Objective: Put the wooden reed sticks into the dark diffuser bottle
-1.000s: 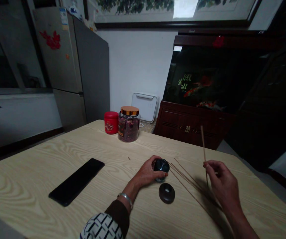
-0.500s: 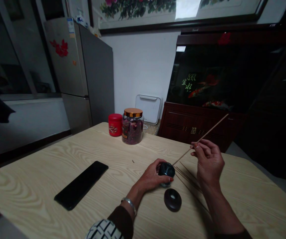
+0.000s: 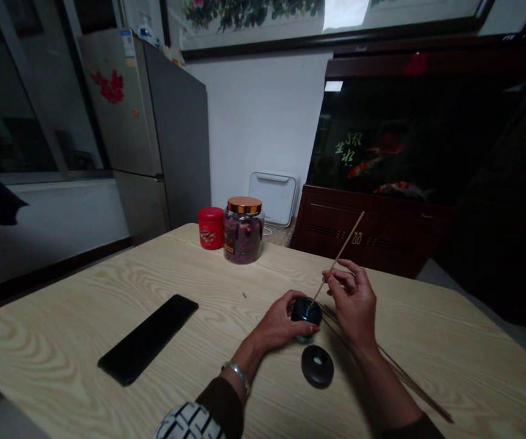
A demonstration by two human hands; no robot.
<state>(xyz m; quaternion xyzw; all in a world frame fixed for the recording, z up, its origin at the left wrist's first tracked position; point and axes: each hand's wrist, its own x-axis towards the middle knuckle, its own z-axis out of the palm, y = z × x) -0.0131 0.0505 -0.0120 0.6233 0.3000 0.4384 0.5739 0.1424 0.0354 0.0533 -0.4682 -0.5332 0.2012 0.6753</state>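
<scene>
My left hand [image 3: 277,324] is closed round a small dark round incense holder [image 3: 306,312] that stands on the wooden table [image 3: 107,305]. My right hand [image 3: 353,303] pinches one thin incense stick [image 3: 343,247], tilted up to the right, with its lower tip at the top of the holder. A dark round lid [image 3: 317,366] with a pale centre lies just in front of the holder. Several more incense sticks [image 3: 409,379] lie on the table under and behind my right forearm.
A black phone [image 3: 148,339] lies on the table to the left. At the far edge stand a red tin [image 3: 211,228] and a glass jar [image 3: 243,230] with a copper lid. Beyond are a grey fridge [image 3: 153,122], a fish tank [image 3: 382,146] on a wooden cabinet, and a white appliance [image 3: 273,198].
My right hand has carried the stick from the right side over to the holder, and its lower tip now meets the holder's top. My left hand has stayed on the holder.
</scene>
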